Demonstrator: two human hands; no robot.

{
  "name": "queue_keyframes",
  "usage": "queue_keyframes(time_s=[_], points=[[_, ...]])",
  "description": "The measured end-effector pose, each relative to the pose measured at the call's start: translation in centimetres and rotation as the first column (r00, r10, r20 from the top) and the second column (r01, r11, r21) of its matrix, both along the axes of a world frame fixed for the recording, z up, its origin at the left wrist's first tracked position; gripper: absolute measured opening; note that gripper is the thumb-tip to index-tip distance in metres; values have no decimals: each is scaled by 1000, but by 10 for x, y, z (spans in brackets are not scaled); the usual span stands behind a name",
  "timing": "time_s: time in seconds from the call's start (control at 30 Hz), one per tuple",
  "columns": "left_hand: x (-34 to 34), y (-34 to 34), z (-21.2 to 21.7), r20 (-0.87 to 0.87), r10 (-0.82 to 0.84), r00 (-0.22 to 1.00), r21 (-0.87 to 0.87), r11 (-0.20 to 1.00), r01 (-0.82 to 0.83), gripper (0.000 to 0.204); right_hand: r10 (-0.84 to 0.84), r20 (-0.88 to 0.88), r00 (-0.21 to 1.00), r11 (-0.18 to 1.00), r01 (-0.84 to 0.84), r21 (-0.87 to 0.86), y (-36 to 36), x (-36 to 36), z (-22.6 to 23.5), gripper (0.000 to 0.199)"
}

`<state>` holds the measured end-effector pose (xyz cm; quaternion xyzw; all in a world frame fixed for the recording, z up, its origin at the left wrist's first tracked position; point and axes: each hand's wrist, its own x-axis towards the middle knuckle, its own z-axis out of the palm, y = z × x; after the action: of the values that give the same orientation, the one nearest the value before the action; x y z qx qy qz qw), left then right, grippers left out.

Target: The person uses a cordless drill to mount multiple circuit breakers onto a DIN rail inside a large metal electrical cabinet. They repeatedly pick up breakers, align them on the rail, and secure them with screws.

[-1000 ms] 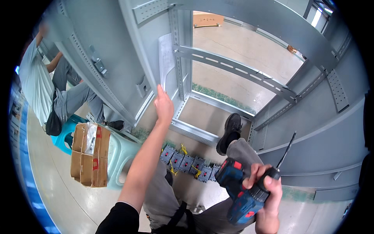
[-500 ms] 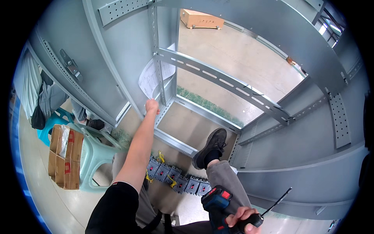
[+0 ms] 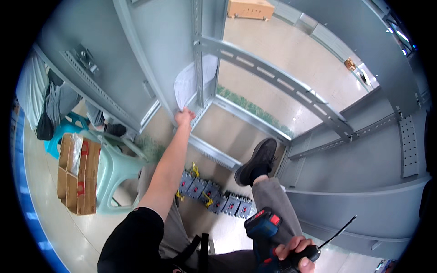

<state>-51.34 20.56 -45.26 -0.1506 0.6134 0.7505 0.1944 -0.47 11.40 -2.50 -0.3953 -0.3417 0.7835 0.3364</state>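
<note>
Two hands busy: left hand (image 3: pixel 184 117) pinches the white paper sheet (image 3: pixel 187 84) hanging inside the grey steel cabinet frame (image 3: pixel 268 75), seemingly steadying it, while right hand (image 3: pixel 296 252), fingers wrapped, parks the blue cordless drill (image 3: pixel 266 232) below the frame.

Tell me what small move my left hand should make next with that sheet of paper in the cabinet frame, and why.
Probably close the fingers on the sheet's lower corner and draw it clear of the upright. The left hand is at the bottom edge of the paper sheet, which hangs against the grey metal upright, while the right hand grips the blue cordless drill low by the knee.
</note>
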Motion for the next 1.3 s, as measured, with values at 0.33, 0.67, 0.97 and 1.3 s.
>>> queue_keyframes(time_s=[0.33,0.67,0.97,1.3], points=[[83,-50,98,40,-686,726,-79,722,687,30,-131,-103,986,984,142,109,-18,-56,0,44],[102,-194,244,-175,-753,634,-298,654,695,32,114,-217,970,977,-70,201,-14,-60,-7,30],[122,-237,261,-206,-744,636,-328,665,671,28,28,-89,996,980,-10,198,-27,-45,-21,35],[204,-210,368,-609,-729,-312,-557,114,822,61,75,-84,994,997,-77,-18,5,-114,-3,29]])
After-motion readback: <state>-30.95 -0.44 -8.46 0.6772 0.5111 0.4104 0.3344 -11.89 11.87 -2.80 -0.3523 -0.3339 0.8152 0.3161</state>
